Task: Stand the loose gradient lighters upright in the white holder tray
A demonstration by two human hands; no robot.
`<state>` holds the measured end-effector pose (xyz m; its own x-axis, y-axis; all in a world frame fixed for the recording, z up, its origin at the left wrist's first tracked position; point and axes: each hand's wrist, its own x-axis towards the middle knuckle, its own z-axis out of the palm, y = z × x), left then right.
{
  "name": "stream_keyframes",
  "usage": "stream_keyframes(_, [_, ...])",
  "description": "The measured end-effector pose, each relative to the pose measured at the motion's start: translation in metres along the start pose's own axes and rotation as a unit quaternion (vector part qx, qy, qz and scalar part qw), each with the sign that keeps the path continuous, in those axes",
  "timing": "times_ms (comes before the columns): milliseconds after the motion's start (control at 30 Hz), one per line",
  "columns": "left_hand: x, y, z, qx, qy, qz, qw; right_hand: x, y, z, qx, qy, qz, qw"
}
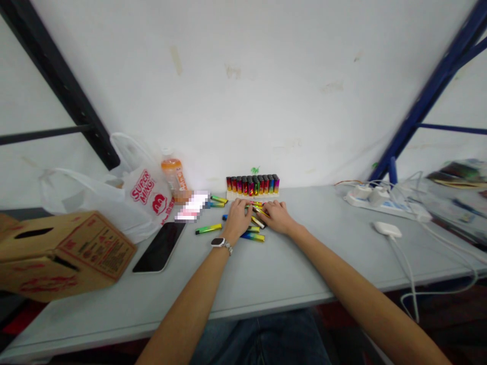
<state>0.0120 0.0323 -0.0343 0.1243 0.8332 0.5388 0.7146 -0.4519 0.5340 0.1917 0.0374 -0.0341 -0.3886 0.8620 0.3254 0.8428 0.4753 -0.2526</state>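
1. the left hand (238, 219), with a wristwatch (219, 242) on it, and the right hand (277, 215) lie palm down side by side on a heap of loose lighters (253, 236) near the back edge of the counter (266, 274). the fingers are bent over the heap, and i cannot tell whether either hand is pinching one.
2. just behind the heap, against the wall, a tray of upright lighters (253, 185) stands in tight rows. one green-yellow lighter (208, 229) lies apart, to the left of the left hand.
3. likely slip: the fingertips are close to the tray, so a push forward could knock the upright rows over.
4. the loose lighters are slim and glossy and lie across each other. pressing or raking them could send some skidding along the counter, towards the phone (160, 247) on the left.
5. the heap hides parts of itself under both palms, so one could be missed or picked up crooked.
6. further left are a plastic bag (146, 195), an orange bottle (173, 175) and a cardboard box (64, 251). a power strip (380, 203) with cables lies near the right edge, well apart from the hands.
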Motion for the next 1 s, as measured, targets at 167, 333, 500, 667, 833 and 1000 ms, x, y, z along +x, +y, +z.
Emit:
stream_keyframes(167, [0.003,0.010,0.001,-0.201,0.024,-0.051,0.978,-0.001,-0.010,-0.001,0.134,0.083,-0.007,0.987])
stream_keyframes(333, [0.004,0.027,0.000,-0.316,0.036,-0.045,0.947,-0.003,-0.027,-0.004,0.261,0.127,-0.049,0.956])
stream_keyframes(500, [0.001,0.041,-0.007,-0.398,0.094,-0.076,0.909,-0.003,-0.019,-0.007,0.342,0.158,0.022,0.926])
stream_keyframes(667, [-0.001,0.048,-0.012,-0.479,0.047,-0.178,0.858,-0.004,-0.010,-0.002,0.409,0.132,0.055,0.901])
stream_keyframes(833, [0.002,0.052,-0.009,-0.452,0.063,-0.252,0.854,-0.005,-0.018,-0.002,0.406,0.102,0.050,0.907])
stream_keyframes(1000, [0.001,0.052,-0.008,-0.484,0.033,-0.281,0.828,-0.006,-0.021,-0.004,0.408,0.088,0.064,0.907])
